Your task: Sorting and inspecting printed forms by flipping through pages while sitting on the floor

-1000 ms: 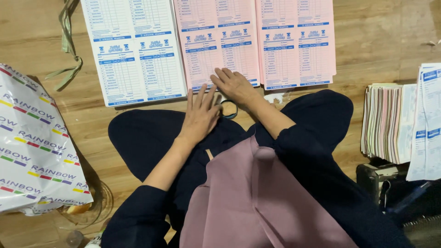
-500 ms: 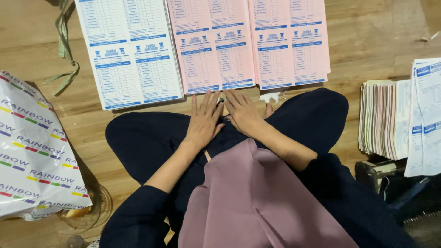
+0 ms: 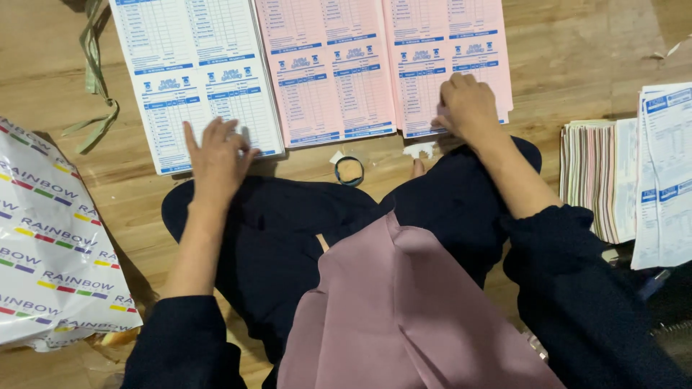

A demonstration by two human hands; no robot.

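- Wooden floor [image 3: 577, 50] ran under everything, and the person sat cross-legged on it in dark clothes with a mauve cloth over the lap.
- Three sheets of printed forms lay side by side just beyond the knees: one white sheet [image 3: 194, 65] and two pink sheets [image 3: 324, 65], the second pink one [image 3: 447, 57] to the right of the first.
- Left hand [image 3: 213, 155] lay flat on the near edge of the white sheet, fingers spread and pressing down, nothing gripped.
- Right hand [image 3: 468, 108] rested on the near right corner of the far pink sheet, fingers curled together; it looked to be nipping the paper's edge, though the fingertips were hidden.
- Thin paper like this would, I judged, be light, limp and easy to crease or tear; a corner or edge pinch, with the other palm steadying, seemed the sensible hold.
- One small ring of tape [image 3: 349, 171] sat between the pink sheets and the knees, with a torn white scrap [image 3: 419, 149] just right of it.
- Right of the pink sheets stood one thick stack of paper [image 3: 587, 176], edges striped in several colours, and beyond it a loose pile of white forms [image 3: 667, 173].
- Left of the white sheet lay one printed plastic bag [image 3: 50, 238], and a green strap [image 3: 94, 79] trailed near the sheet's far corner.
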